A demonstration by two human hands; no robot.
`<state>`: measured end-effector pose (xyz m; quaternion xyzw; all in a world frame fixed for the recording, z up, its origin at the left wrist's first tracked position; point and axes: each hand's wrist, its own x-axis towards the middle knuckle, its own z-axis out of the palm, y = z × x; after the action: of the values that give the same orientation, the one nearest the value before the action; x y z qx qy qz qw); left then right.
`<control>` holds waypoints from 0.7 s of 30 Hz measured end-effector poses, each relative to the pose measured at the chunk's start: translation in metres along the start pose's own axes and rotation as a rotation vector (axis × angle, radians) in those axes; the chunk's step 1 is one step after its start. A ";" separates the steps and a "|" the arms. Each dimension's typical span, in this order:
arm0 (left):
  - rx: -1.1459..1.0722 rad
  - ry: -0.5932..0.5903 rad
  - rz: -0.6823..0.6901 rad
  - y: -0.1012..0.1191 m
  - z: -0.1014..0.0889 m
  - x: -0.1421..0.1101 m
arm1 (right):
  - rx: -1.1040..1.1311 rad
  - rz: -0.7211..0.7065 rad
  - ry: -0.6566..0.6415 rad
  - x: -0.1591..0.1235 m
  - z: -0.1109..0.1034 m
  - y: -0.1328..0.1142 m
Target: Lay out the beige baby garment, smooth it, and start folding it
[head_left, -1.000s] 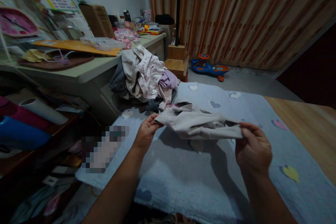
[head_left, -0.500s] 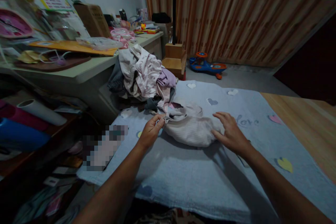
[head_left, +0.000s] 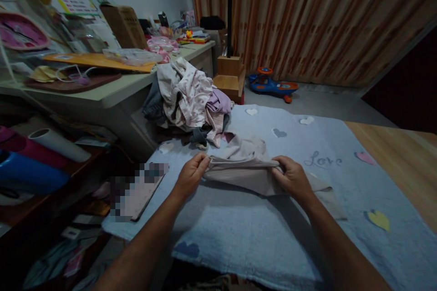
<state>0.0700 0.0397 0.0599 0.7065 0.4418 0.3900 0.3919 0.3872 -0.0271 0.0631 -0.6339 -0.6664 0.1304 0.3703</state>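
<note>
A pale grey ribbed garment (head_left: 244, 177) is stretched between my two hands just over the blue blanket (head_left: 218, 232). At its left end, my left hand (head_left: 193, 173) pinches the edge between thumb and fingers. The opposite end of that edge is gripped by my right hand (head_left: 292, 177), fingers curled round the cloth. Part of the garment lies bunched behind the taut edge, and another part spreads flat to the right, beyond my right wrist. Whether it is a top or trousers I cannot tell.
A heap of crumpled clothes (head_left: 187, 95) sits at the blanket's far left, against the cluttered desk (head_left: 112, 93). A phone-like object (head_left: 141, 193), partly blurred out, lies near the left edge. Behind are a wooden step-shaped piece (head_left: 229, 77) and a blue ride-on toy (head_left: 273, 87).
My right hand has closed on the garment's edge, where before it was spread beside it. The edge is now pulled straight, and a flat part of the cloth shows on the right.
</note>
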 end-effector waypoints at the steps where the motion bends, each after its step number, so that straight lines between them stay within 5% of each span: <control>1: 0.039 -0.013 -0.001 0.001 0.001 -0.003 | 0.027 0.017 0.047 -0.006 -0.007 0.000; 6: 0.259 -0.326 0.024 0.006 0.008 -0.014 | -0.016 0.041 0.126 -0.036 -0.027 0.011; 11: 0.482 -0.501 0.183 0.005 -0.002 -0.012 | -0.067 0.114 -0.126 -0.055 -0.032 0.028; 16: 0.459 -0.478 0.309 0.014 -0.025 -0.001 | -0.108 0.144 -0.488 -0.075 -0.046 0.024; 21: 0.172 -0.352 0.170 0.037 -0.037 0.005 | 0.037 0.135 -0.575 -0.063 -0.089 -0.001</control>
<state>0.0499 0.0406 0.1088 0.8293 0.3370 0.2531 0.3670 0.4405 -0.1132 0.1048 -0.6070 -0.6977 0.3411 0.1685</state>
